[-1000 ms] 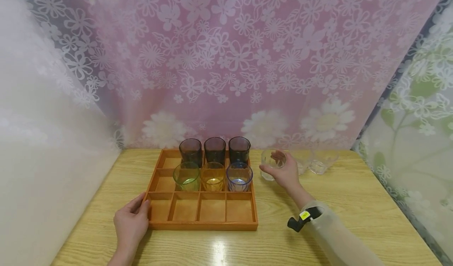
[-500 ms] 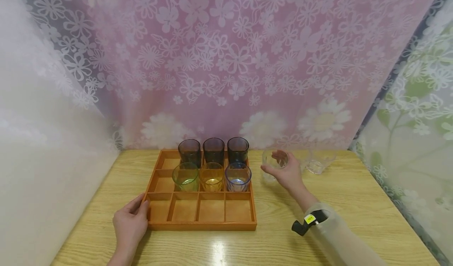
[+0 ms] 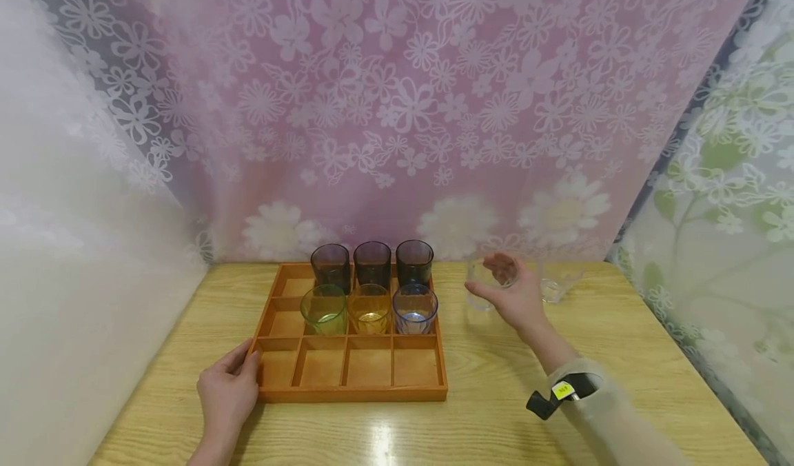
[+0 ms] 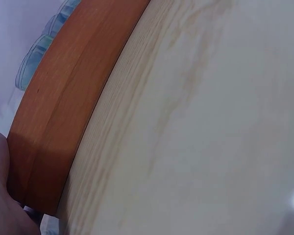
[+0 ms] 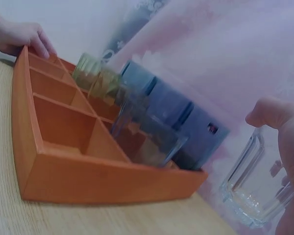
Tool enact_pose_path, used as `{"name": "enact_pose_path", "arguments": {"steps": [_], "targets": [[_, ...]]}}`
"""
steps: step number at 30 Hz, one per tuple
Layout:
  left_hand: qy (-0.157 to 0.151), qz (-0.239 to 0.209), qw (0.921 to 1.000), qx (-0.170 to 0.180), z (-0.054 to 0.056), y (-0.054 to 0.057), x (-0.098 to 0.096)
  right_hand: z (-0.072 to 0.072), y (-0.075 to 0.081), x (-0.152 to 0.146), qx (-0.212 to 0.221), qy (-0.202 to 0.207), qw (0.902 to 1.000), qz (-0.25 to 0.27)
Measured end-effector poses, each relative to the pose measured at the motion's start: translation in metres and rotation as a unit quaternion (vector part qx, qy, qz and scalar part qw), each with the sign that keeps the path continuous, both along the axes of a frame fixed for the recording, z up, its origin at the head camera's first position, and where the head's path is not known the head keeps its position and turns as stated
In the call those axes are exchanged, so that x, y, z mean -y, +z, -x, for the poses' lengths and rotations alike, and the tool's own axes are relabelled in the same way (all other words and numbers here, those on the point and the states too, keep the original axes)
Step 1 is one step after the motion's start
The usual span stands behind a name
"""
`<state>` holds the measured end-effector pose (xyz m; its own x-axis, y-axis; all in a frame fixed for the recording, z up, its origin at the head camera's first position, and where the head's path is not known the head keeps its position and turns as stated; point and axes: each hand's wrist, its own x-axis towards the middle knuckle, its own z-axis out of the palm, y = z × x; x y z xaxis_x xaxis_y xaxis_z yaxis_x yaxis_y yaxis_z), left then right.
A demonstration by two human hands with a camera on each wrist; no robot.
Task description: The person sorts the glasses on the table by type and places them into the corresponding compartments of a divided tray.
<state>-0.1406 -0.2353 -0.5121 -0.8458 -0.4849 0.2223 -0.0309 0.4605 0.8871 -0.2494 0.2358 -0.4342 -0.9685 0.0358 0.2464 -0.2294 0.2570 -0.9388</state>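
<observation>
My right hand (image 3: 520, 295) holds a clear drinking glass (image 3: 477, 299) upright, right of the wooden tray (image 3: 353, 395), thumb on its near side and fingers round the far side. In the right wrist view the glass (image 5: 247, 198) shows a thick base. My left hand (image 3: 227, 391) grips the tray's front left corner. Three dark glasses (image 3: 373, 265) stand in the tray's back row. Before them are a green glass (image 3: 324, 311), an amber glass (image 3: 370, 311) and a blue-rimmed glass (image 3: 415, 311).
Another clear glass (image 3: 552, 289) stands just beyond my right hand, partly covered by it. Floral curtains (image 3: 397, 107) hang behind and beside the wood-grain table (image 3: 496, 411). The tray's front compartments and left column hold no glasses.
My right hand has shifted a little to the right with the clear glass, away from the tray. The left hand keeps its grip on the tray corner.
</observation>
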Motion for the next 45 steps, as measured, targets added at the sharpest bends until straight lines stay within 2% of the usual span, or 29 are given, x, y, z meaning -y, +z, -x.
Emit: {"name": "enact_pose_path", "arguments": {"steps": [12, 16, 23, 27, 34, 45], "targets": [[0.005, -0.006, 1.0, -0.003, 0.0, -0.004, 0.004, -0.019, 0.033, 0.009, 0.0, 0.007, 1.0, 0.001], [0.009, -0.003, 0.9999, -0.005, -0.001, -0.004, 0.005, -0.025, 0.04, 0.015, 0.0, 0.017, 0.9998, 0.008], [0.008, -0.005, 1.0, -0.004, -0.002, -0.005, 0.006, -0.039, 0.047, 0.028, -0.027, 0.039, 0.9987, 0.016], [0.002, -0.008, 0.9999, -0.006, -0.002, -0.004, 0.006, -0.048, 0.052, 0.039, -0.031, 0.06, 0.9971, 0.035], [-0.007, -0.014, 0.9999, -0.006, 0.001, -0.004, 0.005, -0.061, 0.054, 0.062, -0.035, 0.092, 0.9934, 0.058], [-0.008, -0.02, 0.9996, -0.015, 0.004, -0.005, 0.003, -0.071, 0.044, 0.099, -0.025, 0.131, 0.9879, 0.079]]}}
